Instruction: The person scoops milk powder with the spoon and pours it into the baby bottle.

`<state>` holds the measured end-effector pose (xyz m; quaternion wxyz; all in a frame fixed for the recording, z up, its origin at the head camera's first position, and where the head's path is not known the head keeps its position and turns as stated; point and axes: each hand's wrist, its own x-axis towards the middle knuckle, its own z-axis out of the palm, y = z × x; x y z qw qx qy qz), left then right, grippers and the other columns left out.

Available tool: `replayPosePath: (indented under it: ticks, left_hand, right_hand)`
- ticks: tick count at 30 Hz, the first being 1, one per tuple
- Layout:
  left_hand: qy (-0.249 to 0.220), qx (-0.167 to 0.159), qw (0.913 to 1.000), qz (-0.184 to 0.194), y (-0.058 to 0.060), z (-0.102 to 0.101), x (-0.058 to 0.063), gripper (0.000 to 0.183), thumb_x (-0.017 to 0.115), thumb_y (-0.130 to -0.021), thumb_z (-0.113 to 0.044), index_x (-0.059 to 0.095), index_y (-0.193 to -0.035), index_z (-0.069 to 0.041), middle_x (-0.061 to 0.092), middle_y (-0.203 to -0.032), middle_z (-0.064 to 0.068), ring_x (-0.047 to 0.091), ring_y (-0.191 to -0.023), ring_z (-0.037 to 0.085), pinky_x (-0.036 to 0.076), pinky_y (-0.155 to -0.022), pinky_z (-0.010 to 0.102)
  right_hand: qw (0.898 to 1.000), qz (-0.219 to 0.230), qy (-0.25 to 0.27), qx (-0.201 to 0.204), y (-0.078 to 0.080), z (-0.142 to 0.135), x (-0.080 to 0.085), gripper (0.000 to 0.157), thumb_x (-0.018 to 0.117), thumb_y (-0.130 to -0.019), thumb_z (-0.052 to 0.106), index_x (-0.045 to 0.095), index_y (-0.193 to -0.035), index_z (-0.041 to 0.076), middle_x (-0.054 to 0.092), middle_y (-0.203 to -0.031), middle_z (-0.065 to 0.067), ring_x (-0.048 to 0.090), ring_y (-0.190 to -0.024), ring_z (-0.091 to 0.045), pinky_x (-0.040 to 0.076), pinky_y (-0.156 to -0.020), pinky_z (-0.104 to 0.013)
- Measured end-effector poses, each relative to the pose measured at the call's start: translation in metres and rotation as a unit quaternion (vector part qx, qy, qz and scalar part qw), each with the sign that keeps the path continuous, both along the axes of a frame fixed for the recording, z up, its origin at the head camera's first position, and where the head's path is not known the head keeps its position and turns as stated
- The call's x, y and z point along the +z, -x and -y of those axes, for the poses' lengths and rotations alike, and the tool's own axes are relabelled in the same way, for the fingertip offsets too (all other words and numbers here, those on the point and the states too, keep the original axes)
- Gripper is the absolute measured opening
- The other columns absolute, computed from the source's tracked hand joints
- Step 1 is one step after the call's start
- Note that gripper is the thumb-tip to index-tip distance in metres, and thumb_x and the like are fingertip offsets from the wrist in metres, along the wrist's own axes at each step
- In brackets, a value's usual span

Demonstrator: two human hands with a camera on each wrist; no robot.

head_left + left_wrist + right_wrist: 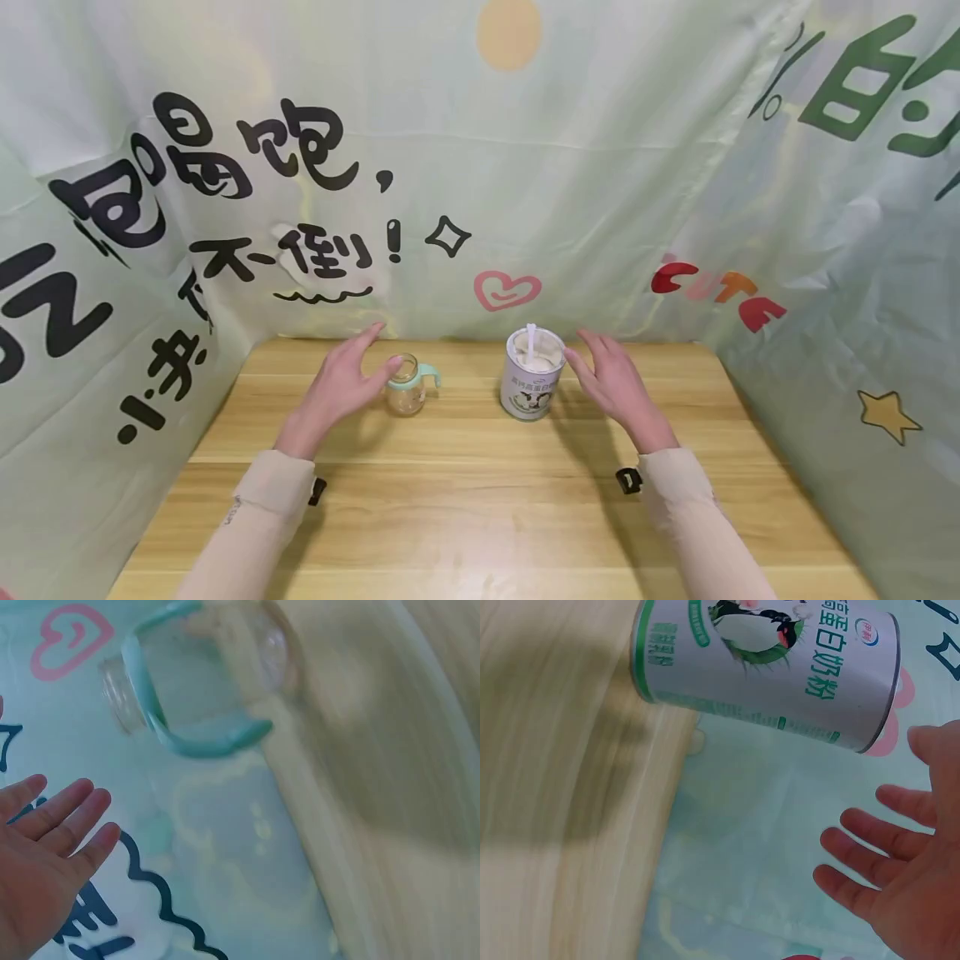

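Note:
A small clear baby bottle (406, 402) with a mint-green collar and handle (431, 372) stands upright on the table, its mouth uncovered. My left hand (343, 385) is beside it on the left, fingers spread; in the left wrist view that hand (45, 862) shows an empty palm. Right of the bottle stands an uncovered milk powder can (527, 393), white with a cow picture. A white scoop (531, 340) sticks up from the powder. Close to the can's right side is my right hand (613, 379), its fingers extended and holding nothing, as the right wrist view of the hand (915, 870) confirms.
The wooden table (480, 500) meets a pale green printed cloth (600, 208) at the back and both sides. Black wrist straps (628, 480) show at the sleeve cuffs.

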<state>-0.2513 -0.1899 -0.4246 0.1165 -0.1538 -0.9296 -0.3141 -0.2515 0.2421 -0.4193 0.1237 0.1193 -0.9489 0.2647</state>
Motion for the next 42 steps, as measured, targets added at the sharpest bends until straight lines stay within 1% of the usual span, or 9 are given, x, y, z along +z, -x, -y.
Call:
replayPosePath:
  ticks: [5, 11, 15, 18, 22, 28, 30, 35, 42]
  left_hand:
    - [0.002, -0.021, 0.9998, 0.006, 0.006, -0.022, 0.003, 0.082, 0.064, -0.1, -0.058, 0.034, -0.166, -0.02, 0.044, -0.165, 0.017, 0.042, -0.15, 0.046, 0.034, -0.125, 0.064]
    - [-0.026, -0.042, 0.9987, 0.012, 0.011, -0.052, 0.005, 0.084, 0.062, -0.098, -0.066, 0.035, -0.165, -0.023, 0.042, -0.168, 0.013, 0.04, -0.153, 0.042, 0.032, -0.126, 0.064]
    - [-0.044, -0.056, 0.9973, 0.02, 0.016, -0.071, 0.002, 0.082, 0.062, -0.098, -0.065, 0.037, -0.165, -0.026, 0.045, -0.166, 0.011, 0.041, -0.153, 0.039, 0.032, -0.126, 0.062]
    - [-0.043, -0.062, 0.9968, 0.028, 0.019, -0.084, -0.002, 0.081, 0.062, -0.098, -0.065, 0.037, -0.165, -0.027, 0.047, -0.165, 0.011, 0.042, -0.152, 0.039, 0.033, -0.126, 0.062]
    - [-0.043, -0.073, 0.9954, 0.043, 0.025, -0.098, -0.004, 0.082, 0.062, -0.098, -0.065, 0.037, -0.165, -0.025, 0.048, -0.164, 0.011, 0.044, -0.152, 0.038, 0.034, -0.126, 0.061]
    - [-0.061, -0.099, 0.9918, 0.054, 0.036, -0.12, -0.008, 0.085, 0.063, -0.098, -0.062, 0.037, -0.164, -0.016, 0.05, -0.162, 0.013, 0.048, -0.149, 0.035, 0.037, -0.125, 0.057]
    - [-0.07, -0.108, 0.9902, 0.054, 0.038, -0.127, -0.008, 0.085, 0.064, -0.099, -0.061, 0.036, -0.165, -0.015, 0.051, -0.161, 0.015, 0.05, -0.147, 0.036, 0.039, -0.124, 0.057]
    - [-0.078, -0.124, 0.9869, 0.067, 0.042, -0.144, -0.013, 0.085, 0.065, -0.099, -0.06, 0.035, -0.165, -0.015, 0.052, -0.159, 0.017, 0.052, -0.146, 0.037, 0.043, -0.121, 0.056]
    - [-0.078, -0.136, 0.9848, 0.074, 0.043, -0.16, -0.018, 0.087, 0.065, -0.099, -0.059, 0.034, -0.165, -0.012, 0.053, -0.158, 0.019, 0.055, -0.144, 0.038, 0.048, -0.117, 0.057]
  right_hand:
    - [1.0, 0.003, -0.007, -0.007, 0.008, 0.007, 0.006, 0.065, 0.049, -0.111, 0.045, 0.044, -0.156, -0.001, 0.049, -0.155, -0.03, 0.043, -0.146, -0.051, 0.035, -0.122, -0.067]
    - [1.0, -0.002, -0.012, -0.003, 0.02, 0.017, 0.013, 0.061, 0.049, -0.111, 0.044, 0.049, -0.154, 0.001, 0.055, -0.151, -0.027, 0.047, -0.144, -0.047, 0.038, -0.121, -0.065]
    - [1.0, -0.016, -0.015, -0.001, 0.025, 0.026, 0.015, 0.056, 0.053, -0.11, 0.04, 0.053, -0.15, 0.0, 0.062, -0.143, -0.026, 0.052, -0.138, -0.046, 0.04, -0.119, -0.064]
    - [1.0, -0.024, -0.018, 0.004, 0.028, 0.033, 0.015, 0.053, 0.057, -0.109, 0.037, 0.057, -0.146, -0.001, 0.065, -0.138, -0.026, 0.054, -0.134, -0.045, 0.041, -0.118, -0.063]
    - [0.999, -0.033, -0.026, 0.013, 0.033, 0.041, 0.017, 0.05, 0.06, -0.108, 0.035, 0.061, -0.143, 0.0, 0.067, -0.136, -0.024, 0.057, -0.131, -0.043, 0.044, -0.116, -0.059]
    - [0.997, -0.058, -0.049, 0.032, 0.038, 0.047, 0.019, 0.045, 0.063, -0.106, 0.03, 0.064, -0.138, -0.001, 0.068, -0.135, -0.025, 0.06, -0.128, -0.043, 0.046, -0.114, -0.058]
    - [0.996, -0.064, -0.057, 0.035, 0.041, 0.048, 0.018, 0.044, 0.063, -0.106, 0.029, 0.065, -0.137, -0.001, 0.068, -0.134, -0.025, 0.06, -0.126, -0.043, 0.047, -0.113, -0.058]
    - [0.994, -0.067, -0.079, 0.046, 0.044, 0.048, 0.017, 0.042, 0.062, -0.107, 0.028, 0.066, -0.137, 0.0, 0.069, -0.132, -0.024, 0.061, -0.123, -0.041, 0.05, -0.109, -0.056]
    - [0.991, -0.065, -0.099, 0.054, 0.047, 0.049, 0.016, 0.043, 0.063, -0.107, 0.028, 0.064, -0.142, 0.002, 0.068, -0.134, -0.023, 0.06, -0.125, -0.04, 0.048, -0.112, -0.055]
